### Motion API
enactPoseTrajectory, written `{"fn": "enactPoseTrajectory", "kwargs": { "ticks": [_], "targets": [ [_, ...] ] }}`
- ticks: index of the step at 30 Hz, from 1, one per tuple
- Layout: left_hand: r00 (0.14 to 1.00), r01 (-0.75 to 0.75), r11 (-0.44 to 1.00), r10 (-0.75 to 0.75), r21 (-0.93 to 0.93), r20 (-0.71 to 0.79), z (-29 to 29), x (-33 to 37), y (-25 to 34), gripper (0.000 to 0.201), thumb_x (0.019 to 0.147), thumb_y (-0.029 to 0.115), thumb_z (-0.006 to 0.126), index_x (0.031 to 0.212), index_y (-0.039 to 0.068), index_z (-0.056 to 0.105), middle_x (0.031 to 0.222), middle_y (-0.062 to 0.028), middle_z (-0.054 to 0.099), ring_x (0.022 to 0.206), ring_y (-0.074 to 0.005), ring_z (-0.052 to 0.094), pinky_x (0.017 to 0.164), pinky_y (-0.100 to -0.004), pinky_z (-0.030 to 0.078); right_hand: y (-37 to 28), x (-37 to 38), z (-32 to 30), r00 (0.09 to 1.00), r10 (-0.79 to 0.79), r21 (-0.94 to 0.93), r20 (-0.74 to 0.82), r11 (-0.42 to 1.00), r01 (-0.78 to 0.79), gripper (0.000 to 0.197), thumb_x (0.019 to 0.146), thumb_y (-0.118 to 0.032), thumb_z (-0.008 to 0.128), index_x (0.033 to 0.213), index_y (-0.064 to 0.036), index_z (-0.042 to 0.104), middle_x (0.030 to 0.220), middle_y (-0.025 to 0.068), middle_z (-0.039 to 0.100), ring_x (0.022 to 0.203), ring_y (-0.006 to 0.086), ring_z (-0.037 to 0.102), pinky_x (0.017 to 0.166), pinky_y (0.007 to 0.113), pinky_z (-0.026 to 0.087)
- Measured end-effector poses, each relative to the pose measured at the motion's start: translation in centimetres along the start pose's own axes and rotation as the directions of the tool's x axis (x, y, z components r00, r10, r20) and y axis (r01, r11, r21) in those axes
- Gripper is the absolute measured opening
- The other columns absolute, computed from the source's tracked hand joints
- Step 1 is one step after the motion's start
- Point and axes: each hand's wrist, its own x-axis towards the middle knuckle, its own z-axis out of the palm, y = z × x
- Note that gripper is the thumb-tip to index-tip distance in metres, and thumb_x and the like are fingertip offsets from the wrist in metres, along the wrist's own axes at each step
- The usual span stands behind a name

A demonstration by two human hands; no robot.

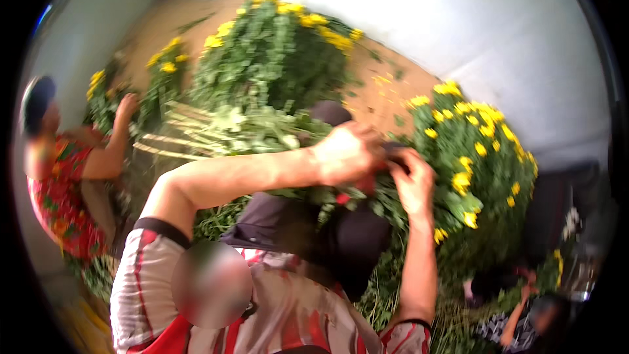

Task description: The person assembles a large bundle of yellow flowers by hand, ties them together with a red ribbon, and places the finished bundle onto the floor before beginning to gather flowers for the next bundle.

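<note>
My left hand is closed, its fingers curled at the middle of the view above my knees. Close beside it my right hand pinches with thumb and finger. Between the two is something small and dark, too blurred to name. Cut leafy stems lie under and beyond my left forearm, their bare pale ends pointing left. A bit of red shows among the leaves below my hands. Yellow chrysanthemums stand massed just right of my right hand.
A large heap of yellow chrysanthemums stands at the back on the brown floor. A person in a red flowered top handles flowers at far left. Another person is at lower right. Pale walls enclose the back.
</note>
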Motion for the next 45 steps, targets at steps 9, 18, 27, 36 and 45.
{"fn": "enactPoseTrajectory", "kwargs": {
  "ticks": [9,18,27,36,45],
  "targets": [
    [0.984,0.168,0.979,-0.159,0.117,-0.080,2.5,0.0,1.4,0.015,0.073,0.026,0.062,0.078,0.013,0.061,0.081,-0.0041,0.056,0.077,-0.0233,0.057,0.059,-0.0358,0.046,-0.1,-1.4,-0.2,0.992,0.126,0.048,0.025,0.991,-0.127,0.018,0.091,0.000,0.061,0.107,0.0056,0.066,0.092,0.0079,0.070,0.085,0.0098,0.059,0.082,0.028,0.050],
    [0.998,0.070,0.997,-0.070,0.027,-0.002,1.4,-0.5,1.8,0.019,0.072,0.030,0.063,0.076,0.011,0.062,0.079,-0.0038,0.058,0.079,-0.0230,0.057,0.062,-0.0370,0.045,-1.2,-1.4,1.7,0.988,-0.119,-0.360,-0.099,0.930,0.076,0.007,0.086,0.001,0.059,0.091,0.0039,0.056,0.084,0.0179,0.062,0.078,0.0386,0.061,0.073,0.044,0.048],
    [0.962,0.192,0.969,-0.217,-0.155,-0.163,-5.3,-10.7,6.3,0.017,0.070,0.024,0.062,0.079,0.011,0.056,0.075,-0.0090,0.050,0.074,-0.0302,0.053,0.067,-0.0424,0.046,0.6,-1.5,0.7,0.993,-0.118,-0.476,0.017,0.872,0.112,0.014,0.088,0.000,0.058,0.102,0.0004,0.060,0.098,0.0144,0.057,0.088,0.0351,0.062,0.073,0.043,0.048],
    [0.483,0.834,0.438,-0.873,0.335,-0.063,-17.7,-34.4,3.5,0.085,0.073,0.025,0.083,0.140,0.001,0.036,0.136,-0.0192,0.048,0.130,-0.0371,0.045,0.116,-0.0535,0.024,-0.6,-5.4,1.1,0.938,-0.345,-0.453,0.010,0.835,0.312,0.099,0.074,-0.083,0.054,0.125,0.0023,0.054,0.126,0.0140,0.054,0.119,0.0299,0.053,0.093,0.047,0.044],
    [-0.303,0.644,-0.094,-0.943,-0.759,-0.141,-13.3,-36.4,1.9,0.032,0.088,0.007,0.067,0.120,0.000,0.064,0.087,-0.0051,0.066,0.068,-0.0100,0.057,0.061,-0.0252,0.047,-3.2,-4.1,0.0,0.958,-0.181,-0.639,0.224,0.714,0.285,0.106,0.046,-0.049,0.088,0.135,-0.0049,0.050,0.134,0.0145,0.054,0.130,0.0300,0.046,0.109,0.049,0.028]
  ]
}}
